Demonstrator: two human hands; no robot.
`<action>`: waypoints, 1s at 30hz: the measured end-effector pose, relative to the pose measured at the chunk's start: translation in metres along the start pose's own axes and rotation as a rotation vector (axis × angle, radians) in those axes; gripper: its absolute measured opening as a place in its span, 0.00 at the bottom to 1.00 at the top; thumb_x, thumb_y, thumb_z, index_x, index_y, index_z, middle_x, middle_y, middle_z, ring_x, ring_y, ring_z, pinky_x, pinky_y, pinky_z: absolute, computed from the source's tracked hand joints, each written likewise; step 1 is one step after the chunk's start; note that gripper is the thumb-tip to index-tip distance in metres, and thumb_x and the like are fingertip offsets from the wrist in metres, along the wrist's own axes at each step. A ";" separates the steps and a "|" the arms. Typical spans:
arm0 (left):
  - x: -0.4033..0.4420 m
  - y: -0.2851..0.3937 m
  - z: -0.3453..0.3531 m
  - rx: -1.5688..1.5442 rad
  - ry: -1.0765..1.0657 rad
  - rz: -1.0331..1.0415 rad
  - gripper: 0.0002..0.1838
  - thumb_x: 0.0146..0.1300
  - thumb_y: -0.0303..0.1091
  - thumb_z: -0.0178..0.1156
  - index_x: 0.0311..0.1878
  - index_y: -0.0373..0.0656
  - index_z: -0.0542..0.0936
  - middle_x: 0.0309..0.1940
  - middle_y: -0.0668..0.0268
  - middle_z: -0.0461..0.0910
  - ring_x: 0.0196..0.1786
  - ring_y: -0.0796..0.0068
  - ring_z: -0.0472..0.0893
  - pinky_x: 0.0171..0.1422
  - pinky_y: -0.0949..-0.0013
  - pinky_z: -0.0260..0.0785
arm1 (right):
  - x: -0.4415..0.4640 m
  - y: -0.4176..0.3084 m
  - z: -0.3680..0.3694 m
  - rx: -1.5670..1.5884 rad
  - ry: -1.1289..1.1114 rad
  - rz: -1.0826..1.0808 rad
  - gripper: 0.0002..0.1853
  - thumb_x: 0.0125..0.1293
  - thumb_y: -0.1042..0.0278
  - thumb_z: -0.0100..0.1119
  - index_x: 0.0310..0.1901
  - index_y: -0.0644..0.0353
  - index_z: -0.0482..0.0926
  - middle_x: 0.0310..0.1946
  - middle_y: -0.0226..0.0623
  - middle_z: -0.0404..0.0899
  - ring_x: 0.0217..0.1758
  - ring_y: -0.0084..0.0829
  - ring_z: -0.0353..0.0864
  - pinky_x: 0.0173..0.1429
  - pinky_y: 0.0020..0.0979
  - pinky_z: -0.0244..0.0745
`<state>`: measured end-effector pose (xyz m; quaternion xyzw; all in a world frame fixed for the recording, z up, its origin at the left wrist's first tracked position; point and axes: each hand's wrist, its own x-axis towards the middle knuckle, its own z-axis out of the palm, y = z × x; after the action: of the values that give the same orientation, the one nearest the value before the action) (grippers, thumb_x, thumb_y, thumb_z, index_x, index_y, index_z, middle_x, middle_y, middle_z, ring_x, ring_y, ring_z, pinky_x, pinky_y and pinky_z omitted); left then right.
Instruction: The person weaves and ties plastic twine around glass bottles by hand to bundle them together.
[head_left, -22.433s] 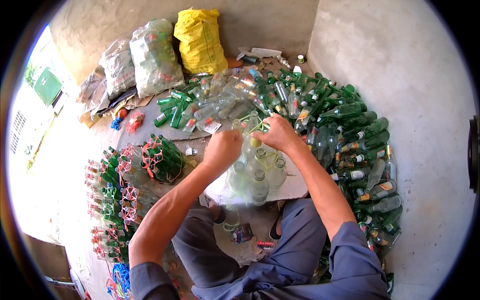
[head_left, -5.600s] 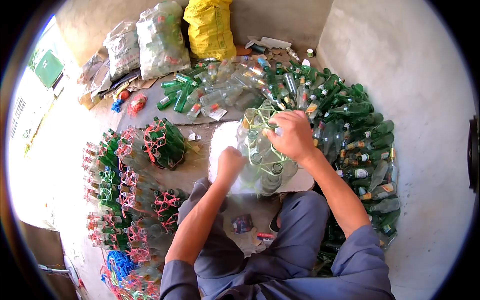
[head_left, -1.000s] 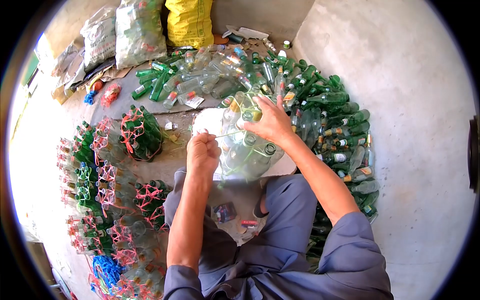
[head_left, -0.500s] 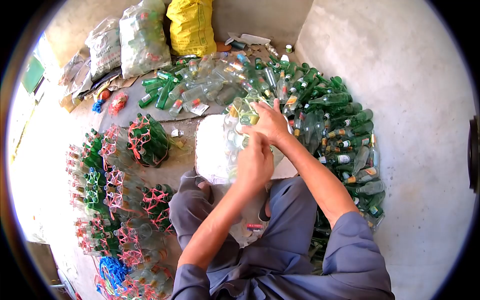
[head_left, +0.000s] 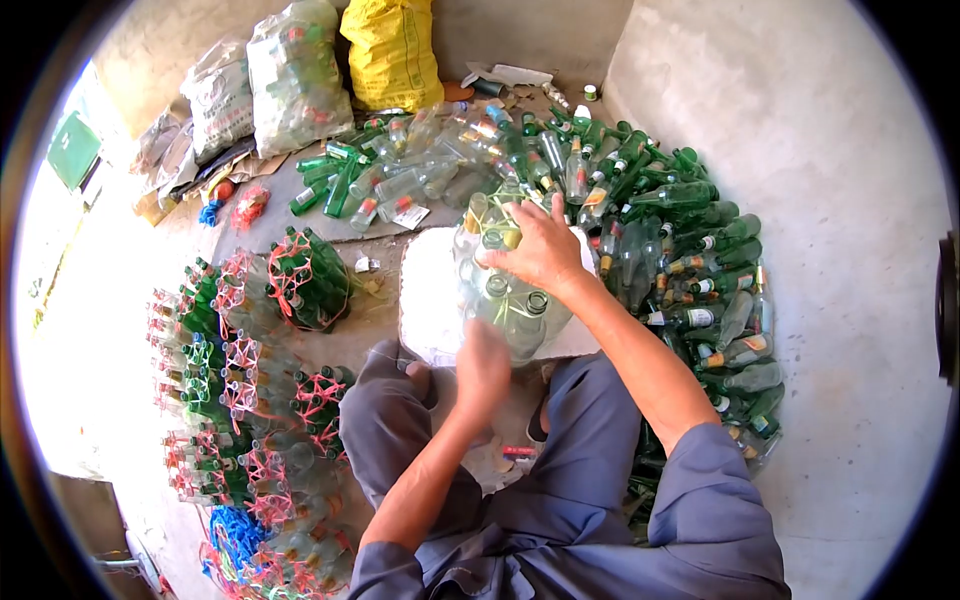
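Observation:
A bundle of clear glass bottles (head_left: 526,322) stands upright on a white block (head_left: 428,300) between my knees. Pale yellow-green twine (head_left: 505,305) runs around and between the bottle necks. My right hand (head_left: 545,252) rests over the far part of the bundle, thumb and fingers spread around the necks; what lies under the palm is hidden. Close to the bundle's near left side is my left hand (head_left: 483,368), smeared by motion, so its fingers and anything in them cannot be made out.
Loose green and clear bottles (head_left: 690,197) pile up ahead and along my right. Bundles tied with pink twine (head_left: 240,370) stand on the left, near blue twine (head_left: 236,540). A yellow sack (head_left: 392,55) and filled clear bags (head_left: 297,85) lean on the back wall.
My left hand has pulled back from the bottle tops toward me and to the left, uncovering the near bottles. My right hand stays over the bundle, and the view has shifted slightly.

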<state>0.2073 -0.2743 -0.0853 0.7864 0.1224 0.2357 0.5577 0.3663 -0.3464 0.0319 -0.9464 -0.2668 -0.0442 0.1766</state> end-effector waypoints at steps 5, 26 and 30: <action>0.003 -0.003 0.004 -0.318 0.043 -0.290 0.06 0.61 0.22 0.54 0.36 0.41 0.67 0.23 0.68 0.74 0.25 0.83 0.69 0.31 0.75 0.63 | -0.005 0.008 0.005 0.024 0.092 -0.094 0.45 0.51 0.35 0.71 0.67 0.53 0.73 0.62 0.39 0.76 0.76 0.65 0.55 0.72 0.49 0.67; 0.020 0.012 0.024 -0.379 0.254 -0.500 0.12 0.54 0.28 0.65 0.23 0.42 0.69 0.15 0.65 0.74 0.18 0.79 0.67 0.24 0.72 0.60 | -0.054 -0.002 -0.028 0.101 -0.071 -0.277 0.13 0.57 0.66 0.63 0.43 0.58 0.85 0.34 0.41 0.86 0.38 0.45 0.86 0.46 0.41 0.80; 0.023 0.012 0.025 -0.422 0.281 -0.549 0.13 0.52 0.28 0.66 0.21 0.42 0.69 0.14 0.65 0.74 0.17 0.79 0.67 0.23 0.72 0.58 | -0.047 0.001 -0.021 -0.014 -0.245 -0.296 0.14 0.58 0.63 0.60 0.43 0.59 0.83 0.32 0.45 0.85 0.38 0.50 0.84 0.45 0.45 0.79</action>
<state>0.2390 -0.2885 -0.0755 0.5521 0.3528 0.2033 0.7276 0.3265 -0.3776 0.0434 -0.8964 -0.4222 0.0441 0.1276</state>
